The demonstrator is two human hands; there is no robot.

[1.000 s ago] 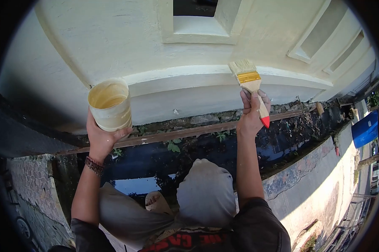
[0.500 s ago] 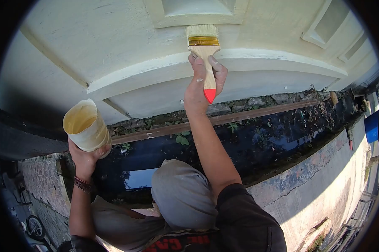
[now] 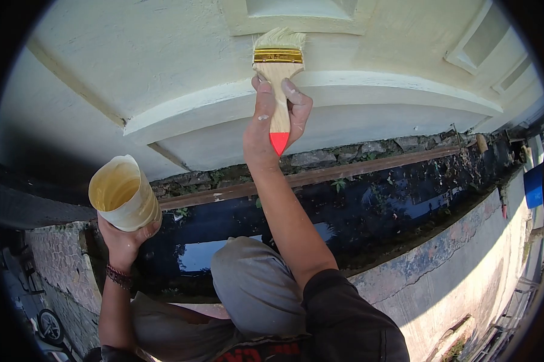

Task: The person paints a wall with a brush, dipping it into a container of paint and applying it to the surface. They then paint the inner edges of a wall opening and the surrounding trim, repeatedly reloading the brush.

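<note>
My left hand [image 3: 127,237] is wrapped round the lower part of a whitish container [image 3: 124,193], whose open top shows yellowish paint residue inside. In my right hand [image 3: 276,114] is a wide paintbrush [image 3: 279,72] with a wooden handle, a red tip and a gold-coloured band. Its pale bristles point up and fan out against the cream wall [image 3: 181,66], just below a raised panel frame [image 3: 296,25]. White marks show on the fingers of my right hand.
A raised moulding [image 3: 368,89] curves across the wall. Below it run a stone edge [image 3: 314,158], a long brown beam [image 3: 326,174] and dark water [image 3: 356,211]. A concrete surface [image 3: 429,271] lies at right, a blue object [image 3: 533,186] beyond it, and a wheel [image 3: 50,324] at lower left.
My right hand and the brush have moved left, and the bristles are now more fanned out. The container in my left hand sits slightly lower.
</note>
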